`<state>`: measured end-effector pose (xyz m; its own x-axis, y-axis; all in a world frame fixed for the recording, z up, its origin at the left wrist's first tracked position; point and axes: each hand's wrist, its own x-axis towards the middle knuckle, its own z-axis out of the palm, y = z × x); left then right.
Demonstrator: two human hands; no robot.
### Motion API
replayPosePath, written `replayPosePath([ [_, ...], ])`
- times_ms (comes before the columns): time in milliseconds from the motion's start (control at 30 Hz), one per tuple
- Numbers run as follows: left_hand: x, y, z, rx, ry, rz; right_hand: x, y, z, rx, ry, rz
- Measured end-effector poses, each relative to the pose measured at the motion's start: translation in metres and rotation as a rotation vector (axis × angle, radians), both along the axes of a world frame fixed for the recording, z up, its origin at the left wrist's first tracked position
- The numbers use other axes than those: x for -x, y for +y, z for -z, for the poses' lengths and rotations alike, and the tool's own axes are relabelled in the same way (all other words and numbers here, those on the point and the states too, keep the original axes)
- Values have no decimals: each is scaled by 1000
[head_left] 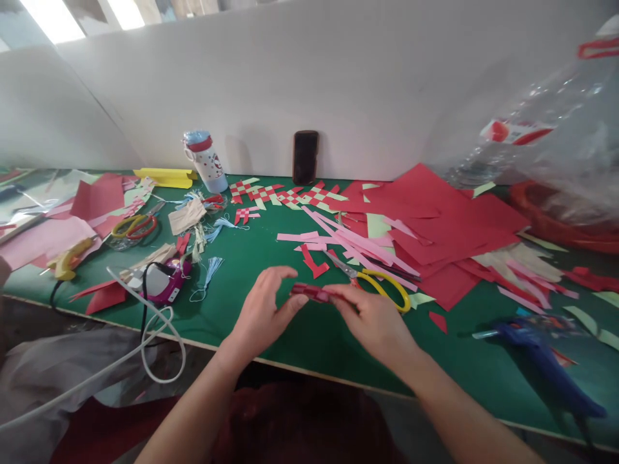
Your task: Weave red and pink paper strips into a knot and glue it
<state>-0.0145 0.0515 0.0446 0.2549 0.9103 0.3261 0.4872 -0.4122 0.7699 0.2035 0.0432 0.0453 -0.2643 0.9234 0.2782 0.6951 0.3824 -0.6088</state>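
Between my two hands, above the near edge of the green table, is a small woven piece of red and pink paper strips (310,292). My right hand (370,316) pinches its right end between thumb and fingers. The thumb of my left hand (264,309) touches the left end, while its index finger is raised and curved away. Just beyond my right hand lie yellow-handled scissors (387,283), partly hidden by it. A bent red paper strip (313,261) and long pink strips (358,241) rest past my fingers.
Several woven red-and-green paper pieces (290,195) line the back, near an upright phone (305,156) and a bottle (206,161). Red sheets (435,212) spread right, with a blue glue gun (546,361) in front. Tassels (211,274), orange-handled scissors (140,227) and a white cable (164,367) are left.
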Motion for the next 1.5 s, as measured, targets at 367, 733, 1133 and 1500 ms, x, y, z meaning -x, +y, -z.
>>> replayPosePath([
  [367, -39, 70, -22, 652, -758, 145, -11, 61, -23, 658, 831, -34],
  [733, -48, 69, 1, 727, -831, 86, -9, 56, -4, 563, 553, 59],
  [1133, -44, 69, 1, 744, -790, 152, -21, 61, 5, 686, 801, 86],
  [1500, -47, 68, 4, 778, -802, 164, -16, 61, 6, 605, 847, 93],
])
